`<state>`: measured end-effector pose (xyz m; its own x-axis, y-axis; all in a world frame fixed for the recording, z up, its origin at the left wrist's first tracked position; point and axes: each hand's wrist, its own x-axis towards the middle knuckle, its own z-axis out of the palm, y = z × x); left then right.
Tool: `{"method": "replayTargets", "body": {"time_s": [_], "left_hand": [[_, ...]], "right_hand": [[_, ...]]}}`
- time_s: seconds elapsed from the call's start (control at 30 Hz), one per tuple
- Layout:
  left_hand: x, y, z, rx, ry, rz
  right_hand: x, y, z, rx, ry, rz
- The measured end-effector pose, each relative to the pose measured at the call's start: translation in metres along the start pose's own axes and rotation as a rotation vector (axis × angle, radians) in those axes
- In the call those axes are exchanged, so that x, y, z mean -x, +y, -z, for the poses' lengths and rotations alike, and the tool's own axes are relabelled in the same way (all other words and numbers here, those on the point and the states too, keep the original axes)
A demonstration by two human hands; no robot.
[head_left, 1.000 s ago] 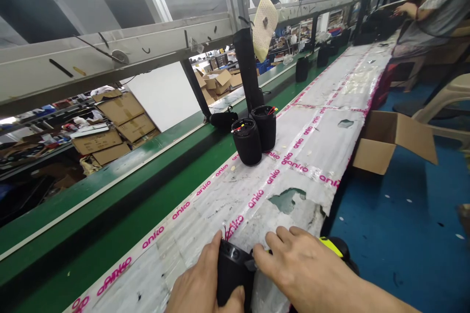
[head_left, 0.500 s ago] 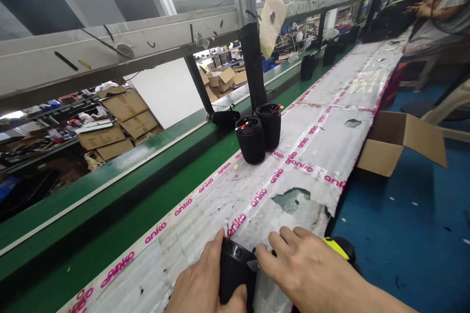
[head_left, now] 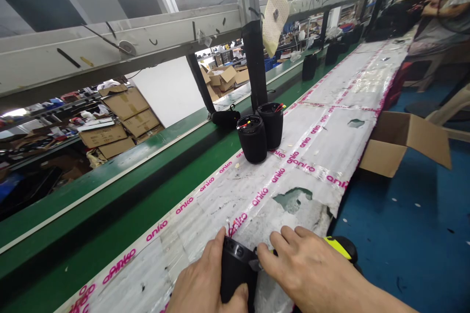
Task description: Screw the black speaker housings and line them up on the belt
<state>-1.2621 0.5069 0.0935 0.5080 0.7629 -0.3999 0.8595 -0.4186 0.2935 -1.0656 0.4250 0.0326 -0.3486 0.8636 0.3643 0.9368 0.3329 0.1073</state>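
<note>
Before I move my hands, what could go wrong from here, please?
The yellow-and-black tool in your right hand might slip and scratch the black cylindrical housing that your left hand holds. The thin wires rising close to your left fingers could get caught or bent. The torn plastic covering ahead might snag something slid over it.

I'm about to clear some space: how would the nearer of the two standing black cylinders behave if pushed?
The black cylinder looks stiff-walled, so it probably keeps its shape. Standing upright and taller than wide, it might tip if pushed high; its loose wires could snag.
</note>
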Motion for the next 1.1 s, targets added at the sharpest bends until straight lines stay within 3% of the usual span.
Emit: {"method": "replayTargets", "body": {"time_s": [0.37, 0.6, 0.73, 0.83, 0.93, 1.1], "left_hand": [[0.0, -0.005, -0.004, 0.007, 0.008, -0.042], [-0.003, -0.011, -0.009, 0.083, 0.098, -0.032], [-0.006, -0.015, -0.006, 0.08, 0.058, -0.039], [-0.007, -0.014, -0.003, 0.09, 0.025, -0.04], [-0.006, -0.012, -0.004, 0.116, 0.072, -0.03], [-0.004, -0.015, -0.005, 0.331, 0.16, -0.02]], "right_hand": [[-0.012, 0.003, 0.008, 0.016, -0.02, 0.051], [-0.023, -0.002, 0.01, -0.038, -0.048, 0.09], [-0.015, -0.001, 0.013, 0.015, 0.079, 0.076], [0.003, 0.002, 0.012, -0.082, 0.216, -0.045], [0.022, 0.003, 0.006, -0.287, 0.268, -0.285], [0.027, -0.004, 0.0, -0.709, 0.089, -0.564]]}}
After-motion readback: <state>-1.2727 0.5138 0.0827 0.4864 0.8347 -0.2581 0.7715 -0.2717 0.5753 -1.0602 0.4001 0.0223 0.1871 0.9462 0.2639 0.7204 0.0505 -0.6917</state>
